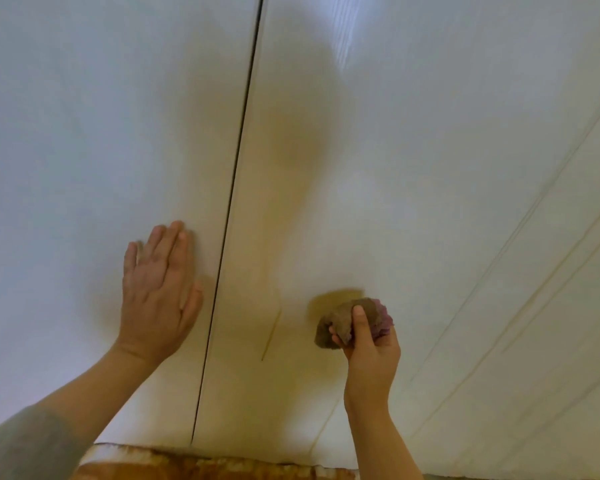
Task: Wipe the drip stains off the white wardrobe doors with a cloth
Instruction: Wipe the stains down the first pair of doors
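Observation:
Two white wardrobe doors fill the view, the left door (84, 150) and the right door (430, 168), split by a dark vertical gap (236, 174). A thin yellowish drip stain (272, 327) runs down the right door, just right of the gap. My left hand (158, 292) lies flat on the left door, fingers together and pointing up, holding nothing. My right hand (369, 344) grips a bunched brown and purple cloth (347, 320) and presses it on the right door, to the right of the drip.
Thin diagonal grooves (520, 271) cross the right part of the right door. A brown and white patterned surface (205, 465) shows along the bottom edge below the doors. A grey sleeve (25, 448) covers my left forearm.

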The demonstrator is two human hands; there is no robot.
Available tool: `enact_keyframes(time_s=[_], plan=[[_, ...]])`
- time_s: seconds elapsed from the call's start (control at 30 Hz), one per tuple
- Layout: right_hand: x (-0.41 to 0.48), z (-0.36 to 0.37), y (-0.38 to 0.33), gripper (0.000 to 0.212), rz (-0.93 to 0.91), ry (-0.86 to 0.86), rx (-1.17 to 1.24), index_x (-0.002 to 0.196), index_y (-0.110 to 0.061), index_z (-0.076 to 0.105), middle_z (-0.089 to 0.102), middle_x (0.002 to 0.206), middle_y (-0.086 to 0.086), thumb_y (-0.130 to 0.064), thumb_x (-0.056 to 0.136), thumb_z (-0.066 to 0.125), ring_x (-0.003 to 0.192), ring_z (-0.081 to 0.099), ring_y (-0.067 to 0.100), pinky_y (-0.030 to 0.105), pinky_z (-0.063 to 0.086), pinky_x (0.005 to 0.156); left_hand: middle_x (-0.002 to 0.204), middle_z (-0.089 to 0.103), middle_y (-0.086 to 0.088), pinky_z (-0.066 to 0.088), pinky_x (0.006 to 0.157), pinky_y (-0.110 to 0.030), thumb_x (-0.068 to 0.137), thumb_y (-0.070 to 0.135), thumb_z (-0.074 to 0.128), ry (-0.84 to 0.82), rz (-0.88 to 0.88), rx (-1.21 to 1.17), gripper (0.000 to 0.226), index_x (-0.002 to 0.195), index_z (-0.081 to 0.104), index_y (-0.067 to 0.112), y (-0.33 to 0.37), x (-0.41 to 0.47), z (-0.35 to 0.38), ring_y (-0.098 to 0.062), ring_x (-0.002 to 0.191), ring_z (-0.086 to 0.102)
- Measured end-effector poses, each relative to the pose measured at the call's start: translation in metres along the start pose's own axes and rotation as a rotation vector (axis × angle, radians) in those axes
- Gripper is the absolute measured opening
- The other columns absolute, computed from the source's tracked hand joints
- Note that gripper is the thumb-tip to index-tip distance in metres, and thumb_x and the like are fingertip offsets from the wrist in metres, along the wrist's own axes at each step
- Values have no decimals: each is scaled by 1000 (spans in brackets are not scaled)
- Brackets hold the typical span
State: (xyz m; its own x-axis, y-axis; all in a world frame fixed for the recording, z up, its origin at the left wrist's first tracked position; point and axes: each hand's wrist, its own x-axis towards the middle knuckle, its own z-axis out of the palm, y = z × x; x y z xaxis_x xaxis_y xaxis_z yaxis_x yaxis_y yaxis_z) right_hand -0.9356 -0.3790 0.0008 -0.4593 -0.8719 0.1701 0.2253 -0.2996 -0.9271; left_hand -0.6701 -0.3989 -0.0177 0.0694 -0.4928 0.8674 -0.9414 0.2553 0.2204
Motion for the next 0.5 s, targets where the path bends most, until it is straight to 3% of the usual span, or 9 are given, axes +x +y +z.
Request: enact_keyframes(time_s=[0.07,0.13,0.2,0.37,0.43,0.5], plan=[[-12,16,3,22,8,-56,2,114,-5,63,66,102,21,-14,94,60,103,62,43,52,53,92,159,26,-19,12,120,-55,93,28,36,-36,-10,-9,67,154,23,3,-9,-7,-2,-37,148,23],[-26,37,1,30,11,-149,13,121,2,58,63,99,15,-13,95,57,96,63,31,37,58,80,160,27,-18,13,121,-54,91,27,37,-71,-1,-17,69,154,22,3,-18,-12,-5,-36,148,23],[-36,63,-5,30,12,-220,27,122,5,57,63,99,12,-12,96,56,93,63,21,26,57,73,160,28,-17,16,120,-54,91,26,37,-106,6,-23,69,154,24,3,-29,-16,-9,-35,148,23],[-16,138,-54,6,-193,-238,57,96,-19,65,66,89,0,-23,92,66,88,63,16,46,53,90,160,28,-16,20,119,-56,93,26,37,-137,16,-8,67,154,25,2,-52,-11,-23,-35,148,24],[-7,163,-72,8,-260,-241,93,101,-20,66,69,97,-1,-19,93,65,92,67,12,44,56,89,159,30,-17,24,117,-57,93,25,39,-131,37,-2,66,153,27,2,-57,-4,-25,-37,146,28],[-4,180,-75,18,-288,-225,151,114,-6,63,68,106,5,-7,96,60,87,67,1,29,58,81,158,31,-17,26,115,-59,92,24,41,-130,39,14,66,152,28,1,-62,0,-26,-38,145,30]])
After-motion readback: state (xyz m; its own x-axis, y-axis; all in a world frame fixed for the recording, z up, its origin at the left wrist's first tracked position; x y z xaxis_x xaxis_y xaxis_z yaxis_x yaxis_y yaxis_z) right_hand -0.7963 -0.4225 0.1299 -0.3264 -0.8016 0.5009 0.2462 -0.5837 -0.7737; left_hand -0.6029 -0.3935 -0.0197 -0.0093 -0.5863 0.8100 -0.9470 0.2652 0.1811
